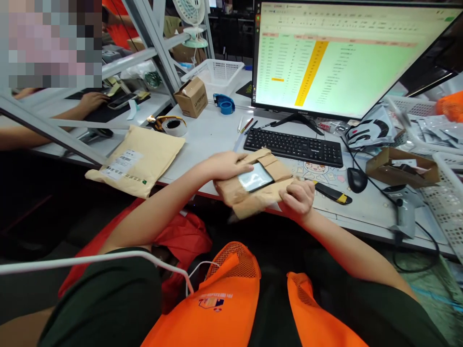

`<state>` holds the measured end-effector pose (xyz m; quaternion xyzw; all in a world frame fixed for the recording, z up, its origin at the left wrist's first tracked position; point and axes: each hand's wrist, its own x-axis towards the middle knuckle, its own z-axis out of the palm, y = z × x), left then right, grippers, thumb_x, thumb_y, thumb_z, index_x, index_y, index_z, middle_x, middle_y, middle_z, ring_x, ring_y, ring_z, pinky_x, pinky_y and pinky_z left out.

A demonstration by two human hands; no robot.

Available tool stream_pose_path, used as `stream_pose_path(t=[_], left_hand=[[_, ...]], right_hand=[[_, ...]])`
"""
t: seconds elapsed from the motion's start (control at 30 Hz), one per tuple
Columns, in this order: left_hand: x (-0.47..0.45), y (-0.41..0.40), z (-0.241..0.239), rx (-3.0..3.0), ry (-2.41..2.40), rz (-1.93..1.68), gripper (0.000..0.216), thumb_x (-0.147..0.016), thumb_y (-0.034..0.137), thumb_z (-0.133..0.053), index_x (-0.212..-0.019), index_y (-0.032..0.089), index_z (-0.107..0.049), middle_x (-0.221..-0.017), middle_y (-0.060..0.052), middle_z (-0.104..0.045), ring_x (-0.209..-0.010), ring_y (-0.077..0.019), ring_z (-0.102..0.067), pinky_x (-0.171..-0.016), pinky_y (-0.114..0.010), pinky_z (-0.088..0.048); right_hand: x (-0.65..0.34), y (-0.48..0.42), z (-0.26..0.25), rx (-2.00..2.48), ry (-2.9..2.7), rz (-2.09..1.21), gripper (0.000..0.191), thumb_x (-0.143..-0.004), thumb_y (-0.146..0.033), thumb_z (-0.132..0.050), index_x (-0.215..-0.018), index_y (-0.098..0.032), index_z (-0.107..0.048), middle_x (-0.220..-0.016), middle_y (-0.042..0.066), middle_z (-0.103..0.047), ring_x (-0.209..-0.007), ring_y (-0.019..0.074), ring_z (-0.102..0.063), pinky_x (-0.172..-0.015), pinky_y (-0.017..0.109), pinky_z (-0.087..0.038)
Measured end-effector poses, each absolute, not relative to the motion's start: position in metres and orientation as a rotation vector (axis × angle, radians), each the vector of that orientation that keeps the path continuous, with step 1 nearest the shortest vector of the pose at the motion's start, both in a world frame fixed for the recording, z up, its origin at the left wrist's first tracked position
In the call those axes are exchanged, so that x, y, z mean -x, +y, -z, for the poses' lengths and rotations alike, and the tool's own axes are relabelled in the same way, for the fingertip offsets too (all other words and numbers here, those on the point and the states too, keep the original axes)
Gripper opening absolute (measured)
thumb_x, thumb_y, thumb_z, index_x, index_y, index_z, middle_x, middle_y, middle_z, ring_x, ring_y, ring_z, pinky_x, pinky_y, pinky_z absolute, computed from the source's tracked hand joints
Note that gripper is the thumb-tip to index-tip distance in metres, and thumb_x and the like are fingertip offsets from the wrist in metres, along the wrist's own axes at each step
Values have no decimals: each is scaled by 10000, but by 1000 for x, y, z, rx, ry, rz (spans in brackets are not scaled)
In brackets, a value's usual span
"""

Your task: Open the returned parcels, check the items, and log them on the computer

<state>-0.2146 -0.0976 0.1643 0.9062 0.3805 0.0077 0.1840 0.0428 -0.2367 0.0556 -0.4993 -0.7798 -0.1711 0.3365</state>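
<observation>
A brown cardboard box (231, 192) with torn flaps is held at the desk's front edge. Through its opened top shows a flat, dark-edged item with a pale, shiny face (256, 177); its kind I cannot make out. My left hand (227, 166) grips the box from the far left side, its thumb by the opening. My right hand (298, 196) is closed, its fingers pinching a cardboard flap (265, 195) at the box's right. A black and yellow box cutter (332, 192) lies on the desk just right of my right hand.
Left of the box lies a padded mailer (144, 156) with a label. Behind stand a keyboard (292, 146) and monitor (325, 62). Tape rolls (175, 127), a small carton (191, 98), a mouse (357, 180) and a scanner (403, 209) surround the work. A co-worker's hand (93, 101) rests beyond the frame.
</observation>
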Motion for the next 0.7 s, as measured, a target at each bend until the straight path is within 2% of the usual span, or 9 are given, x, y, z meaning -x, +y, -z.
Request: stream_pose_path(t=[0.13,0.27,0.33,0.4,0.43,0.5,0.6,0.67,0.7], left_hand=[[236,-99,-168,-2786,1127,-538,521,-1027,553,-481,-1299,198,-747,-1389,-144,-714,-1284,-297,-644,-1118,-432,-466],[252,-140,-174,-2808,946,-532,460,-1042,534,-473,-1164,220,-787,-1282,-115,-756,-1194,-274,-685,-1080,-430,-507],[251,-162,-167,-2785,929,-544,458,-1047,524,-457,-1157,205,-766,-1325,-124,-727,-1223,-275,-674,-1079,-431,-517],[245,-178,-151,-2782,915,-697,437,-1042,511,-439,-1085,195,-739,-1337,-146,-701,-1267,-287,-646,-1101,-462,-507],[242,-183,-142,-2782,913,-793,412,-1021,527,-460,-1012,206,-719,-1272,-150,-715,-1249,-295,-647,-1104,-490,-502],[242,-188,-121,-2775,961,-937,393,-946,606,-545,-809,248,-631,-1020,-121,-734,-1108,-307,-675,-1079,-562,-498],[260,-195,-99,-2687,1194,-1094,574,-899,718,-549,-595,253,-402,-689,-61,-616,-833,-285,-649,-987,-615,-504],[279,-200,-100,-2575,1267,-1153,602,-987,679,-394,-570,246,-376,-714,-82,-642,-819,-272,-648,-953,-577,-522],[288,-202,-106,-2530,1253,-1124,594,-1030,619,-319,-582,245,-425,-776,-98,-682,-847,-265,-663,-944,-536,-537]], right_hand=[[-38,-251,-51,1314,-2176,271,310,-985,-375,-610,-696,-267,-639,-862,70,-714,-998,286,-659,-853,468,-478],[-41,-261,-110,1093,-2280,176,317,-1004,-324,-547,-700,-257,-610,-772,50,-666,-724,221,-598,-826,451,-487],[-37,-250,-148,1152,-2207,141,292,-1024,-354,-512,-797,-243,-659,-822,63,-667,-751,219,-604,-816,417,-495],[-25,-227,-179,1374,-2160,117,309,-1022,-466,-538,-1001,-212,-712,-1021,111,-705,-922,263,-658,-866,412,-508],[-18,-212,-189,1512,-2186,86,371,-994,-530,-584,-1090,-196,-712,-1079,131,-712,-960,283,-670,-876,414,-514],[-8,-182,-199,1766,-2316,-24,525,-882,-612,-722,-1167,-172,-696,-1039,143,-737,-902,299,-688,-831,401,-524],[-16,-156,-200,1900,-2461,-240,565,-799,-563,-810,-1194,-179,-684,-920,113,-762,-774,273,-683,-740,356,-512],[-37,-155,-195,1867,-2387,-412,432,-897,-468,-693,-1222,-184,-683,-934,99,-773,-747,239,-677,-713,326,-504],[-50,-158,-191,1820,-2306,-486,364,-947,-404,-595,-1210,-171,-690,-944,96,-777,-741,219,-675,-703,310,-501]])
